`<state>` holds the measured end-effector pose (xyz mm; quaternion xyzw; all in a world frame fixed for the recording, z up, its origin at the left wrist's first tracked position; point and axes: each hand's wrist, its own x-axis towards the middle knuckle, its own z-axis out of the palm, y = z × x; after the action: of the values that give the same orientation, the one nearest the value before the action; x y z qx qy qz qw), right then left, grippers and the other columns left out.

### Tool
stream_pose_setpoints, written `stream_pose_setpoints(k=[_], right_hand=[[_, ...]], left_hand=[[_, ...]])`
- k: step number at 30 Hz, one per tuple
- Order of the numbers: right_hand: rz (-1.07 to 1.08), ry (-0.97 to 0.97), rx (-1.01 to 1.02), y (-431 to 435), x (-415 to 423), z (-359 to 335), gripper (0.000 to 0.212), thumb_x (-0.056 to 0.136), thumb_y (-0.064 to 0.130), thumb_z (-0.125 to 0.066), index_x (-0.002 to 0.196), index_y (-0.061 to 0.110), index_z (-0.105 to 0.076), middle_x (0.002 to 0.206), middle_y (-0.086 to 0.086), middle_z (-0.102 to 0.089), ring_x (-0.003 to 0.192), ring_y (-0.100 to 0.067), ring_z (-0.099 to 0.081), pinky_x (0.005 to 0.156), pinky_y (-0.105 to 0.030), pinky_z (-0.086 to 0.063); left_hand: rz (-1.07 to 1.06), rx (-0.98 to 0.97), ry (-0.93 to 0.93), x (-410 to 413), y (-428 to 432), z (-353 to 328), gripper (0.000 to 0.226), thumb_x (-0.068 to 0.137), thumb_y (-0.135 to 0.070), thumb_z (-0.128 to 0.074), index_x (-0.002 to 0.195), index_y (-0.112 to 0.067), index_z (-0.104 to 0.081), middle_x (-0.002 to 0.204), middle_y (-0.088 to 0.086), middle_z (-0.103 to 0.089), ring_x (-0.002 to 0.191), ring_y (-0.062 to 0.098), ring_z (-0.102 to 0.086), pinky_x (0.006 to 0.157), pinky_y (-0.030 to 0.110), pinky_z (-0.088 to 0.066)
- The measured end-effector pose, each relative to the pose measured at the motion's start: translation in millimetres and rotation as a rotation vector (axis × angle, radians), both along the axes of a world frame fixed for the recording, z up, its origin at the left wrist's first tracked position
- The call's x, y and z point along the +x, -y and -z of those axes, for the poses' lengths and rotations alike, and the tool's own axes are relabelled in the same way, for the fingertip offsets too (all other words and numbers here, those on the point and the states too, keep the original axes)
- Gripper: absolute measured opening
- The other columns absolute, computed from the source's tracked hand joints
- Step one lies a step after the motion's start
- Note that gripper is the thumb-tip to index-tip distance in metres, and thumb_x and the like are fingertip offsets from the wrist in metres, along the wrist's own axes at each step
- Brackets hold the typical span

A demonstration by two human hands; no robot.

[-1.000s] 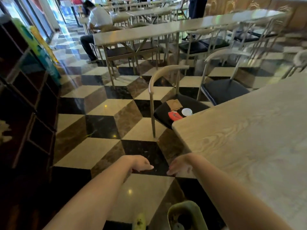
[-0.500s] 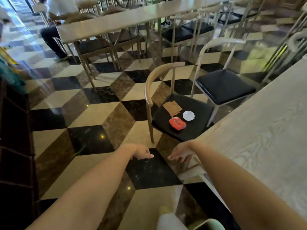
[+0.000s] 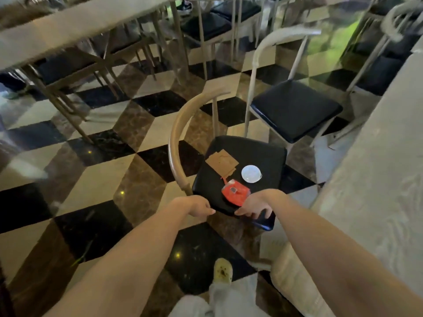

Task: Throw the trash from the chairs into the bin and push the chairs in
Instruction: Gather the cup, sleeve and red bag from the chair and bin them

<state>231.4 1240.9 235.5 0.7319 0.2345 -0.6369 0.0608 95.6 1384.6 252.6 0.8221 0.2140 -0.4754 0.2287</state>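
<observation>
Three bits of trash on the near chair [image 3: 258, 154] seat, brown cardboard [image 3: 221, 161], white lid [image 3: 251, 174], red wrapper [image 3: 235, 192], right hand [image 3: 255, 205] loosely open just beside the wrapper, left hand [image 3: 196, 206] empty, fingers curled, at the seat's near-left corner, pale worktop [image 3: 375, 179] right

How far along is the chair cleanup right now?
Nothing looks done. The red wrapper, brown cardboard piece and round white lid all lie on the black-cushioned wooden chair, which isn't pushed in. The right hand reaches near the wrapper; the left hand is empty. Binning remains.
</observation>
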Motion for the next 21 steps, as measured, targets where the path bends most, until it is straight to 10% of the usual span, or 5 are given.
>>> stream_pose_setpoints(k=[10,21], right_hand=[[0.106,0.362,0.179,-21,59,48,0.027,0.093,0.038,-0.051,0.097,0.014,-0.062,0.118,-0.013,-0.063,0.097,-0.027,-0.056,0.083,-0.033,-0.043],[0.806,0.625,0.218,-48,104,182,0.043,0.092,0.029,-0.057,0.123,0.0,-0.052,0.124,-0.02,-0.057,0.114,-0.035,-0.054,0.088,-0.04,-0.047]], left_hand=[[0.002,0.144,0.154,102,-61,33,0.057,0.099,-0.036,-0.043,0.149,-0.015,-0.026,0.151,0.01,-0.036,0.134,0.028,-0.04,0.107,0.037,-0.035],[-0.091,0.329,0.376,225,-124,180,0.056,0.091,-0.036,-0.058,0.138,-0.014,-0.039,0.135,0.012,-0.049,0.12,0.029,-0.051,0.093,0.038,-0.046]])
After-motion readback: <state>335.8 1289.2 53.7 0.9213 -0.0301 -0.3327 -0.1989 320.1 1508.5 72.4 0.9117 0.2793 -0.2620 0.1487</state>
